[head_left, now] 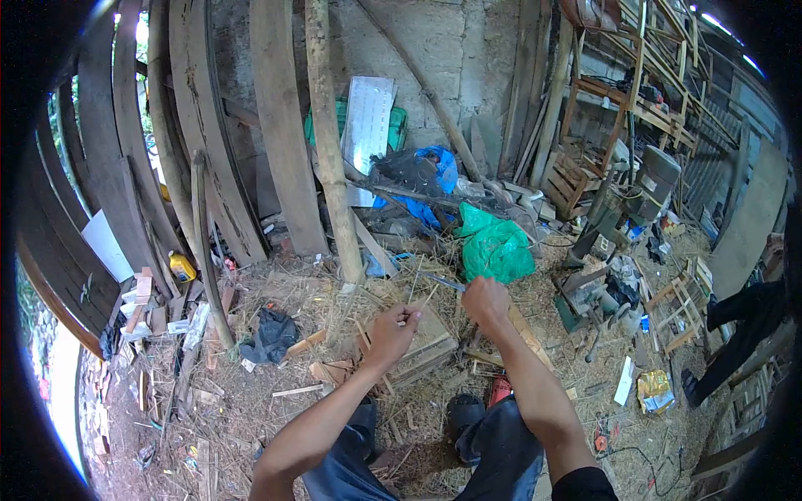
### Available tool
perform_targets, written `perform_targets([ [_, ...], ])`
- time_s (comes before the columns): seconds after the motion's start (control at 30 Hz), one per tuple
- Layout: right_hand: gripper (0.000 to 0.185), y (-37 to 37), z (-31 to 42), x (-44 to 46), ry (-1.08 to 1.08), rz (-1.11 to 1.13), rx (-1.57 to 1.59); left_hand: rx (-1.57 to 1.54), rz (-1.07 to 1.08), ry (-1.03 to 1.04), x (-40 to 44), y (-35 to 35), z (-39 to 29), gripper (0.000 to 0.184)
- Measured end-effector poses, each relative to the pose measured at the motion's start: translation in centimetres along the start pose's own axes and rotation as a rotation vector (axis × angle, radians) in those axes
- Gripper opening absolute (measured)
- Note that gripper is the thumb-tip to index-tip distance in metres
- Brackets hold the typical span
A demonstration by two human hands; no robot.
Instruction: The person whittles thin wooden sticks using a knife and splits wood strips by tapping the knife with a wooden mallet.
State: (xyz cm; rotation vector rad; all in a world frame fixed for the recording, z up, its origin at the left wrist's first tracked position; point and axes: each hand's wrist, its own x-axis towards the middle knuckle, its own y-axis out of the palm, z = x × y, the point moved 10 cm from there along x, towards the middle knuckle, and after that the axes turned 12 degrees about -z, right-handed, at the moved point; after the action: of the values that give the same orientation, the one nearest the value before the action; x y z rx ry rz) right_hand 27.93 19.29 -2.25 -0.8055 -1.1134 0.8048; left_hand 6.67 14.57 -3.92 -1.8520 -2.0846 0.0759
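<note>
My left hand (391, 336) is closed in a pinch around a thin wooden stick (415, 282), which points up and away from me. My right hand (486, 301) is wrapped round the handle of a knife (447, 283). Its blade points left, towards the stick; whether the two touch I cannot tell. Under my hands lies a wooden block (428, 355) with several thin strips around it. A green plastic bag (499, 249) lies just beyond my right hand.
Shavings and scraps cover the ground. A dark plastic bag (271, 336) and a yellow bottle (181, 266) lie left. A wooden post (332, 150) rises ahead. At right are a machine (597, 250), a wooden frame (678, 313) and another person's legs (743, 330).
</note>
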Motion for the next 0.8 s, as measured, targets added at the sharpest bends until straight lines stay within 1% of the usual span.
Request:
perform_targets([
  [0.07,0.025,0.5,-1.1,0.1,0.013,-0.044,-0.009,-0.041,0.031,-0.028,-0.3,0.3,-0.2,0.018],
  [0.13,0.027,1.5,-3.7,0.3,0.159,0.003,-0.002,0.032,0.032,0.005,-0.3,0.2,-0.2,0.020],
  [0.17,0.027,2.2,-4.2,0.2,0.161,0.003,0.001,0.036,0.033,0.006,-0.3,0.2,-0.2,0.020],
  [0.23,0.035,2.1,-3.6,0.1,0.072,-0.059,0.124,-0.010,0.004,0.015,-0.4,-0.1,-0.9,0.020],
  [0.27,0.035,2.3,-3.7,0.3,0.070,-0.064,0.121,-0.015,0.004,0.019,-0.1,0.0,-0.8,0.020],
  [0.33,0.037,3.2,-0.6,-1.1,0.225,0.259,0.773,-0.011,-0.013,-0.039,0.4,0.0,0.6,0.020],
  [0.37,0.037,2.5,0.5,-1.6,0.229,0.258,0.769,-0.014,-0.009,-0.040,0.6,0.2,1.1,0.020],
  [0.43,0.028,1.3,3.3,-2.2,0.260,0.261,1.181,-0.053,0.000,0.021,0.9,0.6,0.9,0.019],
  [0.47,0.028,1.2,3.5,-2.3,0.264,0.258,1.180,-0.053,0.005,0.021,0.8,0.8,0.8,0.019],
  [0.53,0.017,1.4,4.1,-2.5,0.240,0.310,1.233,-0.087,0.024,0.021,0.4,0.8,-0.5,0.019],
  [0.57,0.017,1.4,4.0,-2.4,0.243,0.308,1.234,-0.086,0.028,0.022,0.4,0.9,-0.5,0.019],
  [0.63,0.014,1.4,3.6,-2.1,0.283,0.320,1.329,-0.194,0.090,-0.095,0.2,1.4,0.3,0.020],
  [0.67,0.014,1.3,3.3,-1.9,0.284,0.317,1.328,-0.195,0.092,-0.094,0.3,1.3,0.2,0.020],
  [0.73,0.013,1.4,2.0,-1.7,0.407,0.321,1.421,-0.301,0.182,-0.222,-0.3,2.0,0.6,0.020],
  [0.8,0.011,0.8,1.1,-1.6,0.445,0.308,1.476,-0.259,0.207,-0.223,-0.6,2.1,0.4,0.020],
])
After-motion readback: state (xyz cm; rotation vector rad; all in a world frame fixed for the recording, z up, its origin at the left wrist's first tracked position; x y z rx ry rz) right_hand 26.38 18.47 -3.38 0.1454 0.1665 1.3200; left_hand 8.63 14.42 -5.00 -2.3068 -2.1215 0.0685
